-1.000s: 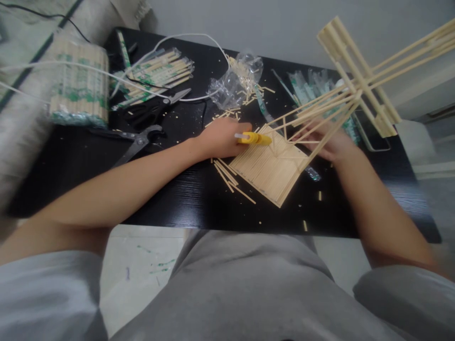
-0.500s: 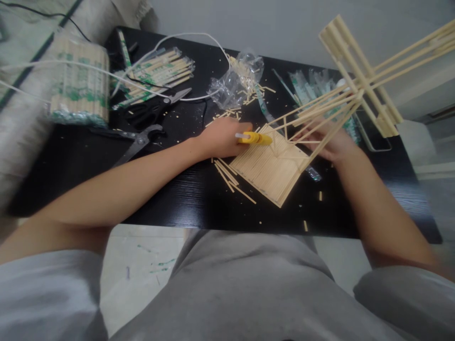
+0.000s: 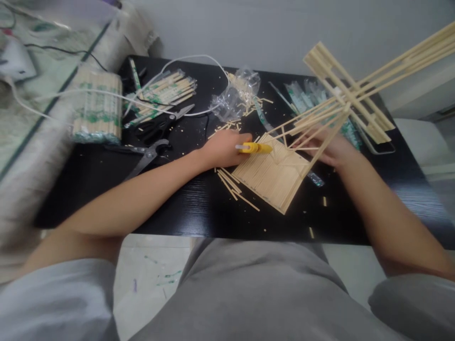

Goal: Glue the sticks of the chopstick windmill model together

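My left hand (image 3: 225, 147) is closed around a yellow hot glue gun (image 3: 258, 148), with a pale glue stick poking out of its back end. The gun's front points right, over the flat base of a model (image 3: 270, 175) built from thin wooden sticks. From that base, slanting sticks rise to the upper right and meet a crossed stick frame (image 3: 350, 94). Behind these slanting sticks, my right hand (image 3: 330, 147) holds the model, its fingers bent and partly hidden. Several loose sticks (image 3: 229, 182) lie beside the base.
Black-handled scissors (image 3: 159, 122) and pliers (image 3: 149, 152) lie on the black table (image 3: 177, 203). Wrapped chopsticks (image 3: 167, 92) and a full pack (image 3: 97, 106) are at the left. A white cable (image 3: 142, 102) crosses them. Crumpled plastic (image 3: 231, 102), stick scraps and empty wrappers (image 3: 305, 94) lie behind.
The camera view has shifted, so the table and the items at the left sit lower and farther right. Both hands keep their holds, and the glue gun stays over the base.
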Tool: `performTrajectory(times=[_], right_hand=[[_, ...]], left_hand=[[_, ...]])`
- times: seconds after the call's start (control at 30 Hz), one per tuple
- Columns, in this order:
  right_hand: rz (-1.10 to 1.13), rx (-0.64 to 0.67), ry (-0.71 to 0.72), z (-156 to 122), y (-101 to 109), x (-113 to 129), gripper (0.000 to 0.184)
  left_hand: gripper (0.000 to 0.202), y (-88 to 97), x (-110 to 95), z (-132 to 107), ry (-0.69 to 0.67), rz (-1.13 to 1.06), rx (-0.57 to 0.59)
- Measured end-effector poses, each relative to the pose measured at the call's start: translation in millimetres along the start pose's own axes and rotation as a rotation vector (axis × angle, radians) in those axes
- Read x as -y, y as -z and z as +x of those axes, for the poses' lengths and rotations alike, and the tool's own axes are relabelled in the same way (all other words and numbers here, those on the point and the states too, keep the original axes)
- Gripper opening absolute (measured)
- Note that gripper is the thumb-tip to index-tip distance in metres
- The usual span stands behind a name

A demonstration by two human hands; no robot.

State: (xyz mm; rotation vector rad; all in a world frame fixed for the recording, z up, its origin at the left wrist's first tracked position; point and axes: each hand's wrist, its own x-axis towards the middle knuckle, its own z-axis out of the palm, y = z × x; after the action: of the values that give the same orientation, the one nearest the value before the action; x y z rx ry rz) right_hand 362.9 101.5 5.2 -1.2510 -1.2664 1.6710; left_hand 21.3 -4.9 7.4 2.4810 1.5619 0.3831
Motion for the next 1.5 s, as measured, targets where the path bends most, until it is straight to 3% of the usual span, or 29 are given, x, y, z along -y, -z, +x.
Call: performTrajectory(times=[0.2,0.4,0.8,1.1,1.5], right_hand=[[0.058,0.013,-0.018,-3,-3,0,0.018],[0.047,0.133,-0.029,-7,-10,9,0.022],[0.189,0.365,0.06,26,3,-19,0.012],[0.236,0.448,0.161,22,-4,-17,0.041],[0.24,0.429,0.151,27,-8,-18,0.048]], left_hand=[[0.019,4.6,-1,-2,-0.026,0.022,-0.012],[0.018,4.7,4,-3,-0.046,0.022,-0.003],[0.014,-1.0,20,-5,-0.046,0.008,-0.035],[0.012,-4.5,29,-5,-0.094,-0.052,-0.099],[0.012,-9.0,36,-4,-0.11,-0.048,-0.125]])
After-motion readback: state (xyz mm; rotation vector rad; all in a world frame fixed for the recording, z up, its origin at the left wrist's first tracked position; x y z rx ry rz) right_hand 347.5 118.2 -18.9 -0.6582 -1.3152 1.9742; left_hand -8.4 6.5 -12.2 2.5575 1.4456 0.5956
